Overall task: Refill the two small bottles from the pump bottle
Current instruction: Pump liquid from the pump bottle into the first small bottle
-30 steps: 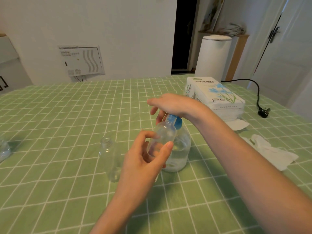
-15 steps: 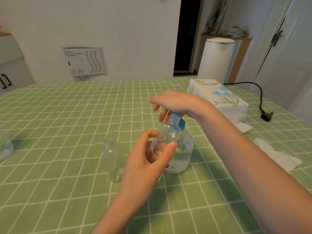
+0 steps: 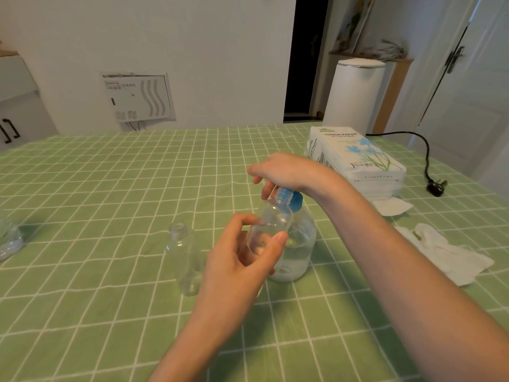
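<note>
On the green checked table (image 3: pixel 110 188), the pump bottle (image 3: pixel 300 244) stands under the right hand (image 3: pixel 283 169), resting relaxed-fingered on its blue head, while the left hand (image 3: pixel 242 260) grips one small bottle (image 3: pixel 272 219) at the spout, apparently mid-fill; next, a steady press, then the second small bottle (image 3: pixel 184 257) beside.

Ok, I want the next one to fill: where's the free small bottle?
Head view: the free small bottle stands uncapped on the tablecloth, just left of the left hand and pump bottle.
</note>
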### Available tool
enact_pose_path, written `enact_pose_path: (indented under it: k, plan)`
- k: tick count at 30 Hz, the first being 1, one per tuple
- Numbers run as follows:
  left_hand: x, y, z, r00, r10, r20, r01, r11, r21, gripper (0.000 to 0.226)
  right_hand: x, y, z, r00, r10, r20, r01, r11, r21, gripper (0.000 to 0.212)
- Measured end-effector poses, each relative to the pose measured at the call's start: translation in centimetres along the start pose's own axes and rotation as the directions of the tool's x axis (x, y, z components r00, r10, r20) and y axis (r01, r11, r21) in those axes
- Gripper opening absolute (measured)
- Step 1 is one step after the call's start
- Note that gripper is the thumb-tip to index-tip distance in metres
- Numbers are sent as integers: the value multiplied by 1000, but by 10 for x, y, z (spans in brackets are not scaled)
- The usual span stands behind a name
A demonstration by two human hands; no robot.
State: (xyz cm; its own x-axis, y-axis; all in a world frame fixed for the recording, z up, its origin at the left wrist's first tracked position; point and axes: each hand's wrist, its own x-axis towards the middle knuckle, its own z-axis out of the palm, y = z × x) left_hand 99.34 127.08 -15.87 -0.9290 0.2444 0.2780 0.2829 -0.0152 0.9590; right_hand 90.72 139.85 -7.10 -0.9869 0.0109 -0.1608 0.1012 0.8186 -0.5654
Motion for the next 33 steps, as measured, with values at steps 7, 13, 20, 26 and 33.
enact_pose_path:
  k: [7, 13, 20, 26, 33]
  plan:
    - [0, 4, -1, 1000, 1, 17, -1, 1000, 6, 30, 0, -2, -7, 1000, -8, -22, 8, 1000, 2, 44]
    - [0, 4, 0, 1000, -12, 18, 13, 1000, -21, 28, 2, -1, -3, 1000, -13, -17, 14, 999, 47, 35]
    - [-2, 3, 0, 1000, -20, 5, 21, 1000, -19, 32, 2, 4, 3, 1000, 1, -6, -1, 1000, 25, 36]
    - [0, 7, 1, 1000, -8, 13, 8, 1000, -19, 33, 4, -2, -6, 999, -25, -36, 23, 998, -59, 45]
    - [1, 7, 0, 1000, 2, 8, -1, 999, -41, 38, 4, -1, -5, 1000, 24, 5, -24, 1000, 9, 36]
